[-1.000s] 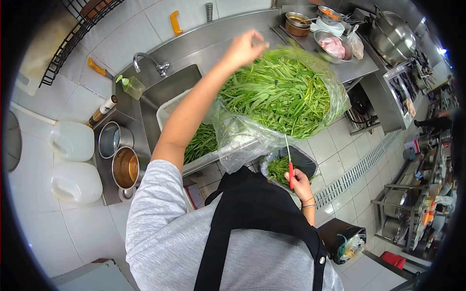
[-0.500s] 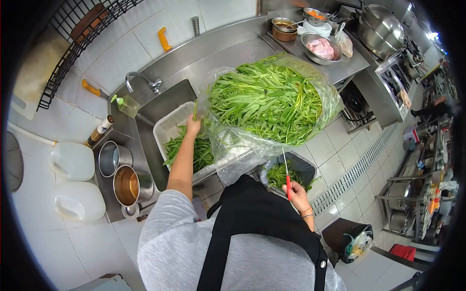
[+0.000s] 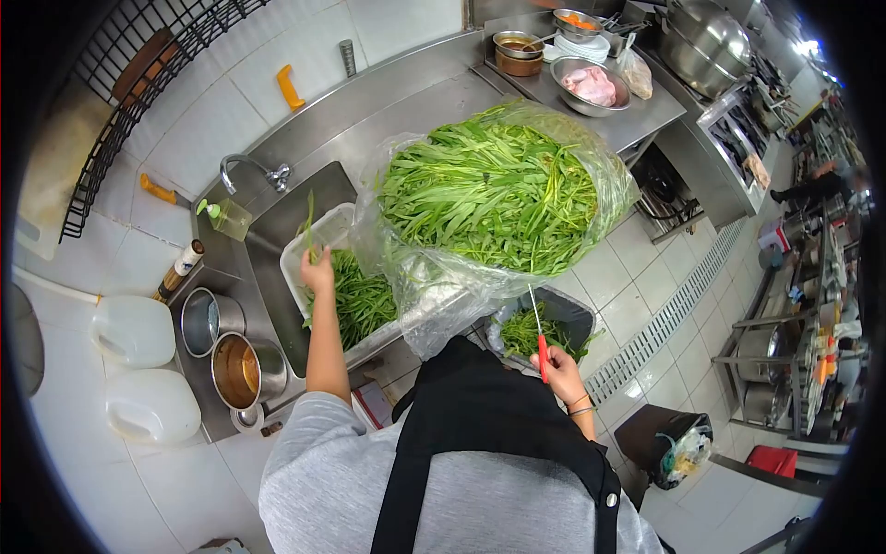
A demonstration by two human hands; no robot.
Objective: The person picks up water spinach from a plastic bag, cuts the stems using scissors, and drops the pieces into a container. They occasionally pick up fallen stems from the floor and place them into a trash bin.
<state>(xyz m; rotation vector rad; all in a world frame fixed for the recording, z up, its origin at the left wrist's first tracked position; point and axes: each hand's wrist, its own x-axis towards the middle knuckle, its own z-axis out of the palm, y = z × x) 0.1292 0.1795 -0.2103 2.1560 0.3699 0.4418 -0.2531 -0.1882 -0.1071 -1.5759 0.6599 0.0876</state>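
Note:
My left hand (image 3: 317, 270) is closed on a few stalks of leafy greens (image 3: 310, 214), which stick up above the fingers. It is over a white plastic basin (image 3: 293, 266) that sits partly in the sink, with cut greens (image 3: 355, 300) inside. My right hand (image 3: 560, 372) grips a red-handled knife (image 3: 542, 355), its narrow blade pointing up and away from me. Just beyond the blade lies a big heap of long green leaves (image 3: 489, 189) in an open clear plastic bag (image 3: 420, 319). Beside my right hand, a dark bin (image 3: 577, 319) on the floor contains green trimmings (image 3: 526, 332).
A faucet (image 3: 254, 169) and soap bottle (image 3: 228, 220) stand behind the sink (image 3: 268, 226). Metal pots (image 3: 249, 369) and white jugs (image 3: 152, 406) are at left. A bowl of raw meat (image 3: 591, 88) rests at back right. A black-lined trash bin (image 3: 660, 443) stands at lower right.
My left hand has moved left and slightly down, from the bag's edge to over the basin, carrying the greens. My right hand stays near the dark bin with the knife.

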